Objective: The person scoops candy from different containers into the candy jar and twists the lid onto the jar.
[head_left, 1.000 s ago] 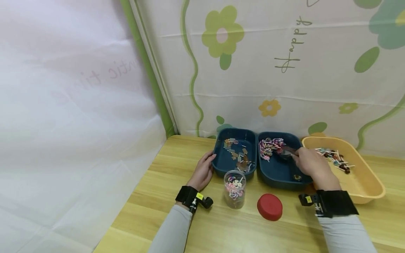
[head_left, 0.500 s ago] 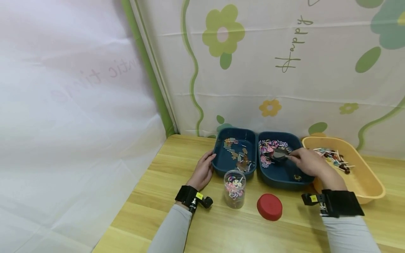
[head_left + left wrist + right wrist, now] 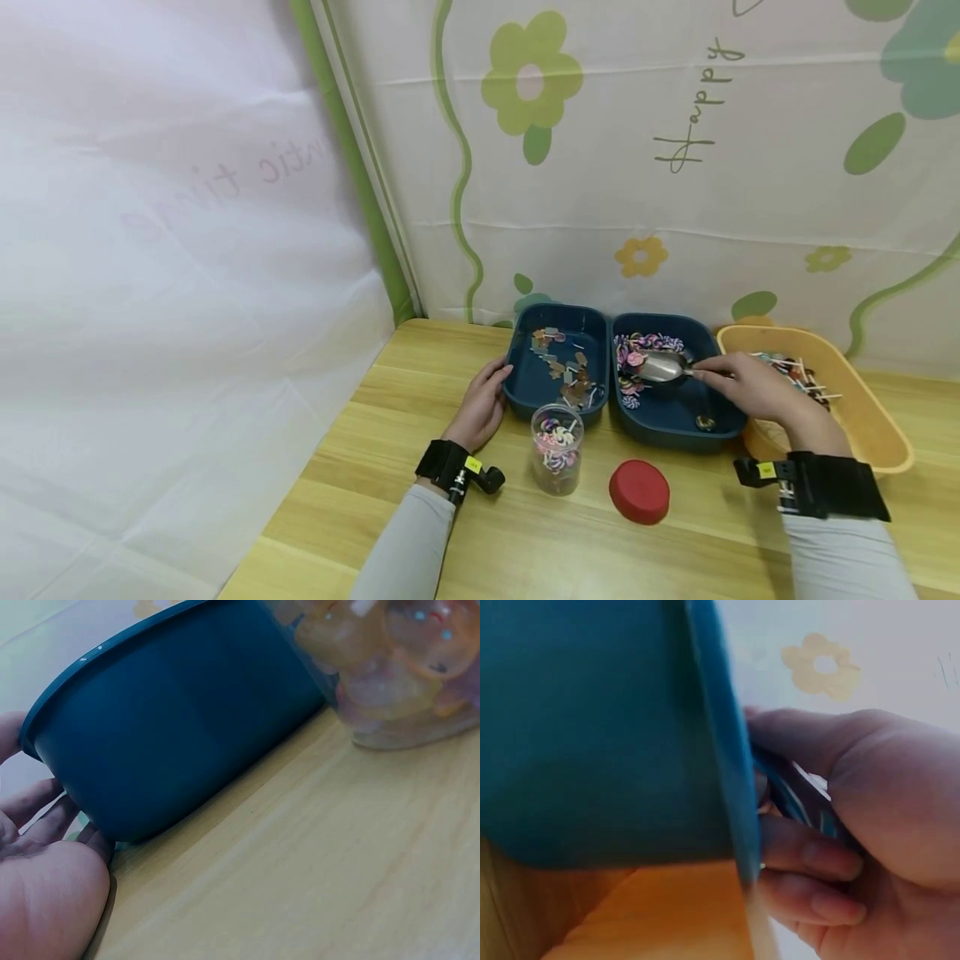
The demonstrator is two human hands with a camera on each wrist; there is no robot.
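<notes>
My right hand (image 3: 757, 387) grips the handle of a metal scoop (image 3: 660, 365) inside the right-hand dark blue bin (image 3: 663, 437). The scoop's bowl faces up, its front among colourful swirl lollipop-shaped pieces (image 3: 633, 396) heaped at the bin's left side. In the right wrist view, curled fingers (image 3: 810, 855) wrap the handle right by the bin's rim. My left hand (image 3: 480, 408) holds the left side of the other dark blue bin (image 3: 172, 720), thumb at the rim and fingers against the outer wall. Brown and clear small pieces (image 3: 577, 390) lie in that bin.
A clear jar (image 3: 557, 475) partly filled with swirl lollipop pieces stands before the left bin. Beside it lies a red lid (image 3: 640, 492). A yellow bin (image 3: 877, 425) with stick lollipops (image 3: 806, 375) stands at the right, partly behind my right arm. A printed curtain (image 3: 570, 208) hangs behind.
My right hand has drawn the scoop back to the right from the heap and turned it from tilted to bowl up. The lollipop pieces have shifted. The left hand stays put.
</notes>
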